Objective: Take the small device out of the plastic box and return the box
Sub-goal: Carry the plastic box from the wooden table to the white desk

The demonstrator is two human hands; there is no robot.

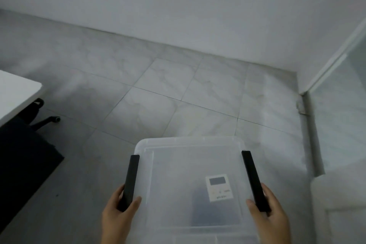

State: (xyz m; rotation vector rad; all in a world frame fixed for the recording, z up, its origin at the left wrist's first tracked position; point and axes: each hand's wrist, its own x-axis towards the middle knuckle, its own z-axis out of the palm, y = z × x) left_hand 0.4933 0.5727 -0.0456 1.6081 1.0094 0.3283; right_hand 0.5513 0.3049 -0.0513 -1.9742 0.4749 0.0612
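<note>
Head view showed us carrying the plastic box out in front of the body, above a tiled floor, with its translucent lid closed and a black latch on each long side. Our left hand was wrapped around the near end of the left latch, thumb lying on the lid's edge and fingers curled under the rim; our right hand mirrored it on the right latch, thumb on top, fingers closed round the bar. So both hands were clamped on the box and neither was free. The small device, a white unit with a grey screen, lay flat on the box floor under the lid, its long axis running away from us, roughly parallel to the latches. It sat right of the box's centre line, well nearer our right hand than our left, just forward and inward of the right thumb. We judged that the lid stood between every finger and the device, so the box would need a resting place first; a white table edge with a black chair showed at the far left. Once unlatched, the right hand had the shorter reach.
</note>
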